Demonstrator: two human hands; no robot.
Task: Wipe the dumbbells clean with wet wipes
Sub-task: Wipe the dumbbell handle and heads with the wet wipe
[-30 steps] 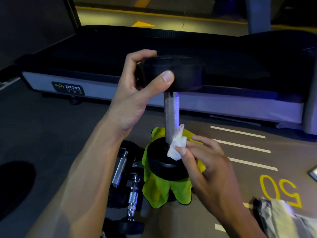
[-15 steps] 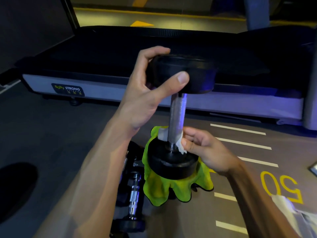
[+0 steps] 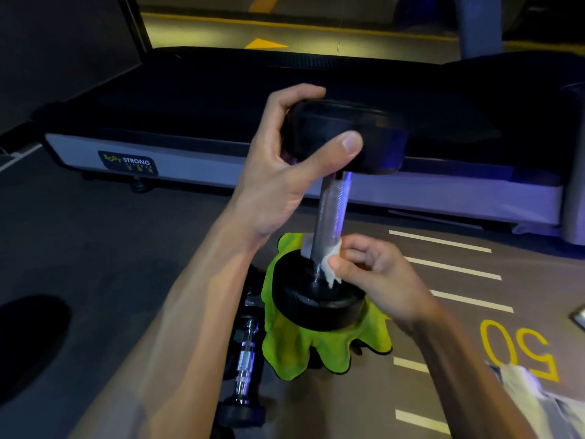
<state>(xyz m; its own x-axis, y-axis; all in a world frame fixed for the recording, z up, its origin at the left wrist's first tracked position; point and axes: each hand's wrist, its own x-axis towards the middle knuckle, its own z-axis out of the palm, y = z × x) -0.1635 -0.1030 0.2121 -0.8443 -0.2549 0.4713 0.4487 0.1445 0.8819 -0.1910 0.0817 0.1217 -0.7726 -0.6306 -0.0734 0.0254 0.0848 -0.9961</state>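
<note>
Mid-task, I judge: left hand (image 3: 278, 172) fingers grip the upright dumbbell (image 3: 332, 213)'s top head, right hand (image 3: 376, 280) fingers pinch the wet wipe (image 3: 329, 264) around the handle's base; floor dumbbells (image 3: 245, 369) seemingly remain.

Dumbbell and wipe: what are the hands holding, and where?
Left hand grips the upright dumbbell by its top weight head. Right hand pinches the wet wipe against the base of the handle.
</note>
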